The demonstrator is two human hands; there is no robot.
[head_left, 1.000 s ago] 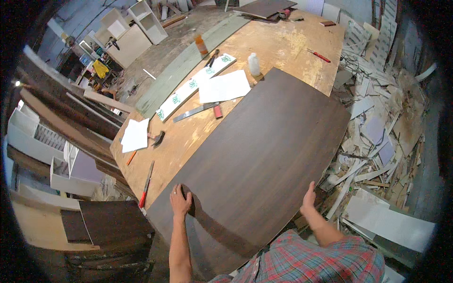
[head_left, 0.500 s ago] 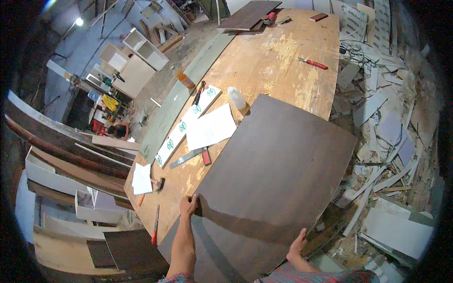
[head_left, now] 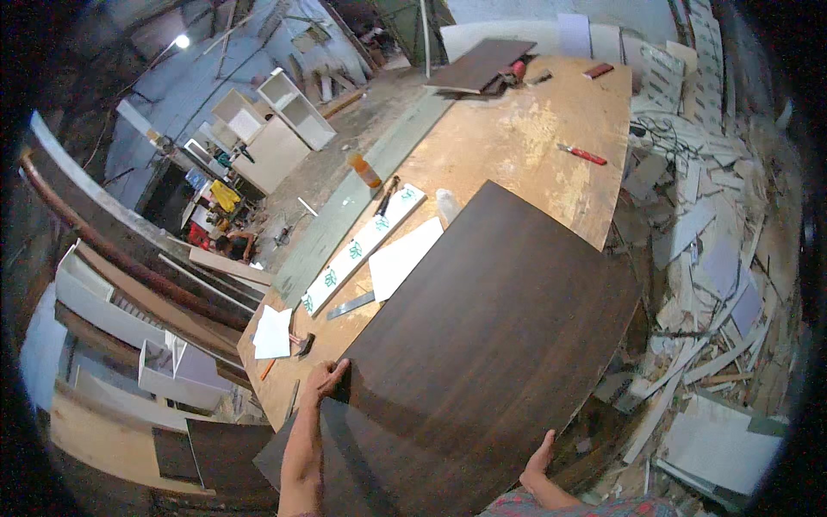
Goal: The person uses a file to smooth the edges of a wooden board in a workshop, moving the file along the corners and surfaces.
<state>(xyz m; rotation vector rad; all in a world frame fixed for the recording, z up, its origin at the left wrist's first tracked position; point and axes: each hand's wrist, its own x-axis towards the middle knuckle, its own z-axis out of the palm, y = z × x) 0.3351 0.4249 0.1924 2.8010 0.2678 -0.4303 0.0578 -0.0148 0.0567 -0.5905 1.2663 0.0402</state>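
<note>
Dark brown panel [head_left: 491, 327]: located at the near end of the tabletop [head_left: 508, 129], its long sides running from near left to far right. Any clearance between panel and tabletop cannot be told.

Left hand [head_left: 326, 379]: positioned at the panel's left edge. Grip is curled and nearly closed, pinching the edge; the exact placement of the fingertips is unclear.

Right hand [head_left: 537, 465]: positioned at the panel's right edge, nearer the body. Thumb is extended and points toward the far side, along the edge. Remaining fingers are hidden, so whether this grip is closed or spread cannot be told.

Items left of the panel: a white sheet [head_left: 401, 258] and a metal ruler [head_left: 351, 305], both partly covered by the panel; a white strip [head_left: 362, 250] with green marks, just beside the sheet; a hammer [head_left: 303, 345] near a 2nd white sheet [head_left: 273, 332].

Items beyond the panel: a translucent bottle [head_left: 447, 205], partly hidden by its far left corner, and a red-handled cutter [head_left: 583, 155] at far right. Scrap pieces [head_left: 706, 276] cover the floor to the right.
</note>
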